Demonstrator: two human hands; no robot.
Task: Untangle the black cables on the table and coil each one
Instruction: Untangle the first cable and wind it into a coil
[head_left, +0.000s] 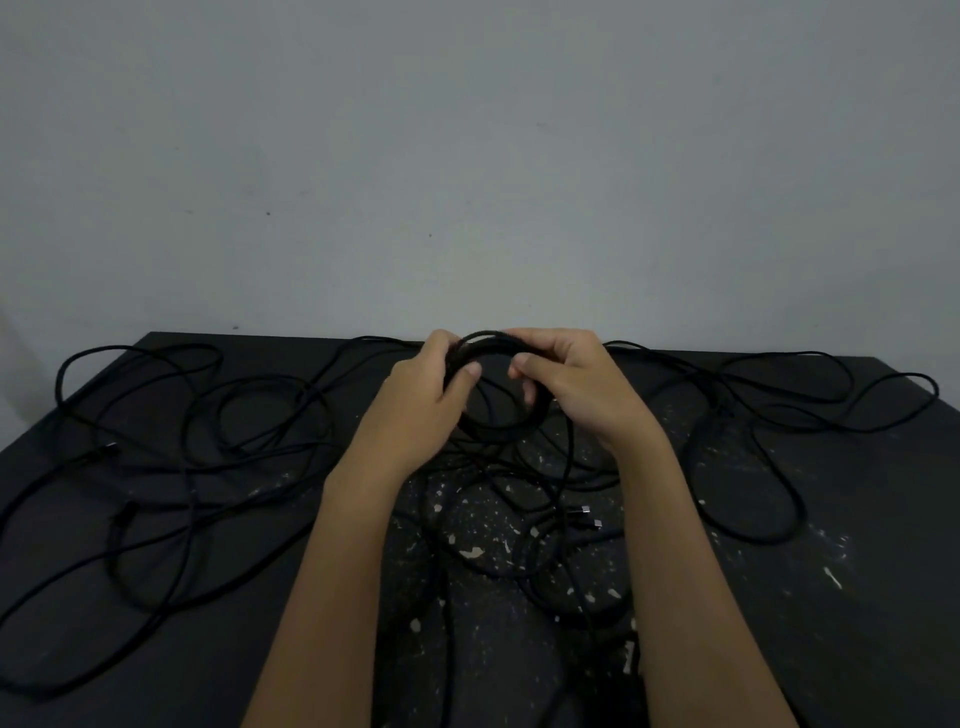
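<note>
Coil (491, 430) of black cable held over far middle of table (872, 571), close to grey wall (467, 156), gripped from both sides: left hand (426, 395) curled round coil's left edge with thumb across front, right hand (576, 384) curled round right edge with fingers hooked through the loop. Loose black cables (249, 415) sprawled in tangled loops over table left and right and under both forearms, one strand dropping from coil into the tangle. Silver-tipped plugs (586, 515) lying just beside right forearm on paint-flecked tabletop.
</note>
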